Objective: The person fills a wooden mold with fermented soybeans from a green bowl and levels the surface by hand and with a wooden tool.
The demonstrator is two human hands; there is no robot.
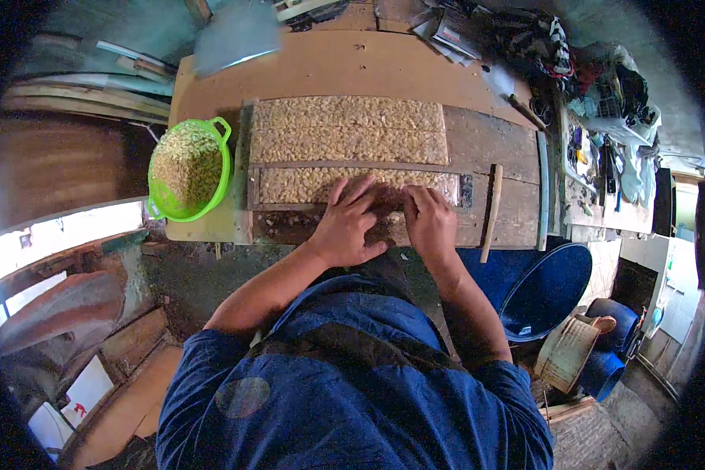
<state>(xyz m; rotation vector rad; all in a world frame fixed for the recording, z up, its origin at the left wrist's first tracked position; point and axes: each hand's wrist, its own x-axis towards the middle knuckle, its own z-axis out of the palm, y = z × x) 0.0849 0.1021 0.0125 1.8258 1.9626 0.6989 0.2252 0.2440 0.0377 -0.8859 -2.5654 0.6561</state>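
Pale, lumpy nut-like pieces fill a long narrow strip (pixel 305 185) along the near side of the worktable, bordered by thin wooden bars. My left hand (pixel 345 225) lies over this strip, palm down, its fingers spread and their tips on the lumpy surface. Beside it, my right hand (pixel 433 223) is closed, thumb and fingers drawn together at the strip's near edge. Whatever it pinches is hidden. Just beyond lies a wider slab (pixel 345 129) of the same pieces, glossy as if under clear film. A dark wooden bar (pixel 352 165) separates the two.
A green plastic colander (pixel 225 176) with loose pale pieces stands at the left. To the right lies a loose wooden stick (pixel 491 211). Below the table's right side is a large blue tub (pixel 544 294). Clutter fills a side shelf (pixel 595 176) at right.
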